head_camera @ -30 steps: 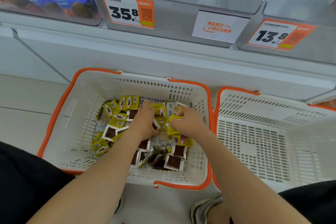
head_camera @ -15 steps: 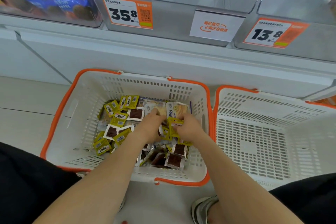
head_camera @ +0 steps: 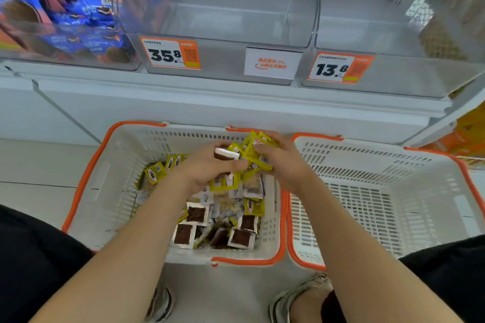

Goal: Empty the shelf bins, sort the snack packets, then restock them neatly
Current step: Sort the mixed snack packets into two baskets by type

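A white basket with an orange rim (head_camera: 86, 183) sits on the floor and holds several yellow and brown-and-white snack packets (head_camera: 195, 215). Above its far right corner my right hand (head_camera: 284, 162) grips a bunch of yellow packets (head_camera: 253, 149). My left hand (head_camera: 210, 168) is right beside it, curled round a brown-and-white packet (head_camera: 225, 153) and touching the yellow bunch. Both hands are raised above the pile.
A second white basket (head_camera: 393, 191) stands to the right, nothing inside. Above, two clear shelf bins (head_camera: 223, 8) with price tags 35.8 and 13.8 hold nothing; the left bin (head_camera: 52, 21) holds blue biscuit packs. My shoes (head_camera: 296, 296) are below.
Both hands rose out of the pile and moved toward the basket's far right corner, carrying the yellow packets and a brown-and-white one. The camera tilted up slightly.
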`<state>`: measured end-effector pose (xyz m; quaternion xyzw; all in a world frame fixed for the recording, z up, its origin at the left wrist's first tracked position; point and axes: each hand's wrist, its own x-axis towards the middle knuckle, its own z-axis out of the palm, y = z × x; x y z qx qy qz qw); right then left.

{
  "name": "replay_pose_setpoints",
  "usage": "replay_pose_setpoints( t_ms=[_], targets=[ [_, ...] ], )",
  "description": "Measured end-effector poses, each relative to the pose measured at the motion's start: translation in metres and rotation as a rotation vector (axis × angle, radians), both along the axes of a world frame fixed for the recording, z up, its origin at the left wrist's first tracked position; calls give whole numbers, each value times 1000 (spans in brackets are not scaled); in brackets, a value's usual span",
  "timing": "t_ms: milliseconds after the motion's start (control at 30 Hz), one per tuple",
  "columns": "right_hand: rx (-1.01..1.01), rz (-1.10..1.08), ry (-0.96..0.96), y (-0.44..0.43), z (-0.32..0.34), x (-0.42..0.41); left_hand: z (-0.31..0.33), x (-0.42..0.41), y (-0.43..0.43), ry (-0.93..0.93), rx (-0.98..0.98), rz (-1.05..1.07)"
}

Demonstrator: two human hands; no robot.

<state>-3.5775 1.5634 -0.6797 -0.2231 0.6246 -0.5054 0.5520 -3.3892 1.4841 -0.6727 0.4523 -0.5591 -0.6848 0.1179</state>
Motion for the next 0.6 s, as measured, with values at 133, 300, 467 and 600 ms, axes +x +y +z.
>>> replay_pose_setpoints(
  t_ms=[133,300,467,600],
  targets=[
    [-9,-125,68,34,23,-33,17,-62,48,-25,-54,125],
    [198,-358,315,92,20,-78,40,-115,123,-45,-42,-196],
    [712,95,785,121,11,-92,12,-107,130,-195,-598,-234],
    [323,69,1086,93,6,-55,-38,-61,95,-401,-628,-73]
  ],
)
